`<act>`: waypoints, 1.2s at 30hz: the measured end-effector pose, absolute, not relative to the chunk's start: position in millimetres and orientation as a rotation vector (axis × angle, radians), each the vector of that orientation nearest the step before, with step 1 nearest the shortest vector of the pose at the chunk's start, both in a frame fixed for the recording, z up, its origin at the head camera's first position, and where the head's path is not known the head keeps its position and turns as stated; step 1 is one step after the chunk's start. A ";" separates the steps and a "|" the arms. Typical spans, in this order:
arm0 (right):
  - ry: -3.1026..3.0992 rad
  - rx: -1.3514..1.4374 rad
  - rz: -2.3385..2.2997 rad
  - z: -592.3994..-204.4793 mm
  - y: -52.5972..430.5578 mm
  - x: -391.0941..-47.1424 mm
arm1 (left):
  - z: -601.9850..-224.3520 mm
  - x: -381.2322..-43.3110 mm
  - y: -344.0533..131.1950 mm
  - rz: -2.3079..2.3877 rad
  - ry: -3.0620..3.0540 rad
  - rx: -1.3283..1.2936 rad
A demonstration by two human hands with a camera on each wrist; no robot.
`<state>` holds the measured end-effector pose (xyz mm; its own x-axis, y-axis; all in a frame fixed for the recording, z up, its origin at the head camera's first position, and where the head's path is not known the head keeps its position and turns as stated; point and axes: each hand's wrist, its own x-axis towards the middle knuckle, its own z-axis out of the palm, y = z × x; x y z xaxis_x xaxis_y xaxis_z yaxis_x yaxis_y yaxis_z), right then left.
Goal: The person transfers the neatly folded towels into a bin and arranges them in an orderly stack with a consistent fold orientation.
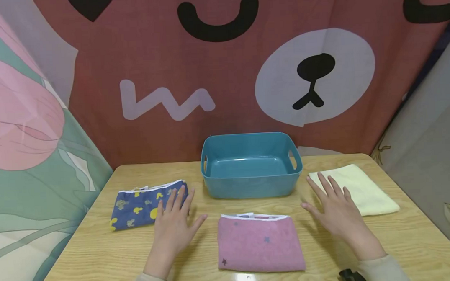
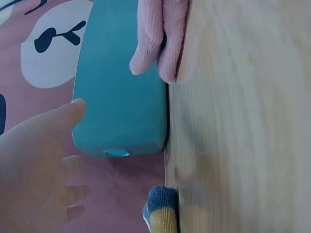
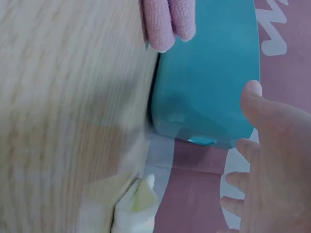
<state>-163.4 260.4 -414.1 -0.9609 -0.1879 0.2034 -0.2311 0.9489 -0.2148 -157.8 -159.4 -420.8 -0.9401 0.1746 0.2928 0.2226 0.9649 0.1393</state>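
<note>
My left hand is held with fingers spread, palm toward the table, and overlaps the right end of a folded navy cloth with yellow figures and white edging. Fingers also apart, my right hand overlaps the left side of a folded pale yellow cloth. Between the hands lies a folded pink cloth with small grey stars and a white edge. Both wrist views show the hands raised above the tabletop, holding nothing. In the left wrist view, the pink cloth's rounded folds show at the top.
Behind the pink cloth, a blue plastic basket with handle holes stands at the back middle of the wooden table. A reddish curtain with a bear face hangs right behind the table, and more printed fabric hangs at the left.
</note>
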 end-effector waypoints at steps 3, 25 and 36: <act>-2.926 0.329 0.366 -411.8 258.4 -162.0 | -419.7 -158.4 -162.3 -0.269 -2.848 -0.277; -2.921 0.470 0.400 -404.6 231.8 -151.7 | -412.2 -165.8 -198.5 -0.345 -2.886 -0.158; -2.892 0.542 0.393 -407.5 219.4 -147.3 | -409.4 -166.9 -209.8 -0.359 -2.895 -0.129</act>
